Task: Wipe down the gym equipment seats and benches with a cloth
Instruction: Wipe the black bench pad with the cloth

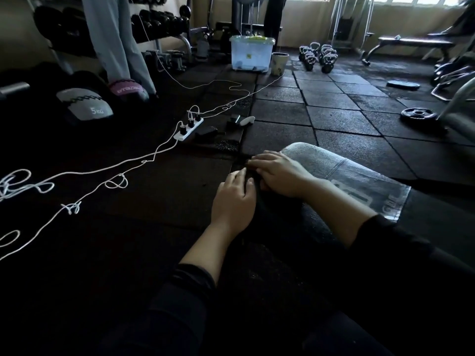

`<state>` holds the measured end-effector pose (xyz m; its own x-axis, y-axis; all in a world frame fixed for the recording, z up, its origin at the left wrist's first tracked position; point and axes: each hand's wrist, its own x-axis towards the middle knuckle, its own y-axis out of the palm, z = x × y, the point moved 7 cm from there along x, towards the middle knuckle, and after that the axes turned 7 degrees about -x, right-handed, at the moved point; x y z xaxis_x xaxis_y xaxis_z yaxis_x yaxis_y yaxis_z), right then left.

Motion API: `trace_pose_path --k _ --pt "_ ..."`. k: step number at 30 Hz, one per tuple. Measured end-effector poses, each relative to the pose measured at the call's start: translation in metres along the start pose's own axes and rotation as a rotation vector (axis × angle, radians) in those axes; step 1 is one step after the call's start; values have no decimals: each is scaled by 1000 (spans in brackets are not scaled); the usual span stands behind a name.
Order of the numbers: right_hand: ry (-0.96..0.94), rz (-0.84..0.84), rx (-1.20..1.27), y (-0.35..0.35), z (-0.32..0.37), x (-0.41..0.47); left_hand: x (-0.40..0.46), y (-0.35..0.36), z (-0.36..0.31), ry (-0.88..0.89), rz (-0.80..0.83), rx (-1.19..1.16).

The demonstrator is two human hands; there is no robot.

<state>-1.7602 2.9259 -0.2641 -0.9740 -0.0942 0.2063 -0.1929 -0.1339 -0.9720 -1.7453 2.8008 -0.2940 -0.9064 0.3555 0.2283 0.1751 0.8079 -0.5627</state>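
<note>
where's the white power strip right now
In the head view the white power strip lies on the dark floor mats left of centre, beyond the left hand, with the 5 kg medicine ball to its left.

Two hands (235, 199), two weight plates (418, 114), two medicine balls (84, 104), one bin (250, 53).

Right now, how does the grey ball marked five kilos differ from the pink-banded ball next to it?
The grey 5 kg ball lies nearer the camera; the pink-banded ball lies behind it, against the hanging grey fabric. The grey ball's panel is pale grey with a black zigzag seam; the pink-banded ball carries a pink strip with upside-down lettering. The grey ball's weight reads plainly; no weight shows on the pink one. Both are dark, round and rest on the floor by the dumbbell rack.
</note>
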Motion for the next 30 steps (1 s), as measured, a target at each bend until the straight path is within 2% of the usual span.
trace_pose_path --k 5,8,11,14,17,20,23,27,30 --pt "-113 0 102 -8 -7 -34 -3 -1 -1 -27 -9 -62" --pt "0 -13 83 -16 -32 -30 -2 -1 -1 -26 -3 -60" --pt "120 12 -7 -13 -27 -18 -2 -1 0 -26 -9 -65" --pt "76 67 -12 -4 1 -15 -2 0 3 -29 -4 -55" --pt "16 122 60 -1 15 -23 -2 0 4 -52 -10 -78" --pt "74 57 292 -19 9 -36 -4 0 2 -62 19 -76" --pt "174 -47 224 -35 -15 -56 -2 -1 0 -74 54 27" --pt "340 40 -12 -36 -51 -84 4 -6 -16 -5 35 363" --pt "417 81 -25 -36 -64 -96 14 -1 -42 82 26 384"
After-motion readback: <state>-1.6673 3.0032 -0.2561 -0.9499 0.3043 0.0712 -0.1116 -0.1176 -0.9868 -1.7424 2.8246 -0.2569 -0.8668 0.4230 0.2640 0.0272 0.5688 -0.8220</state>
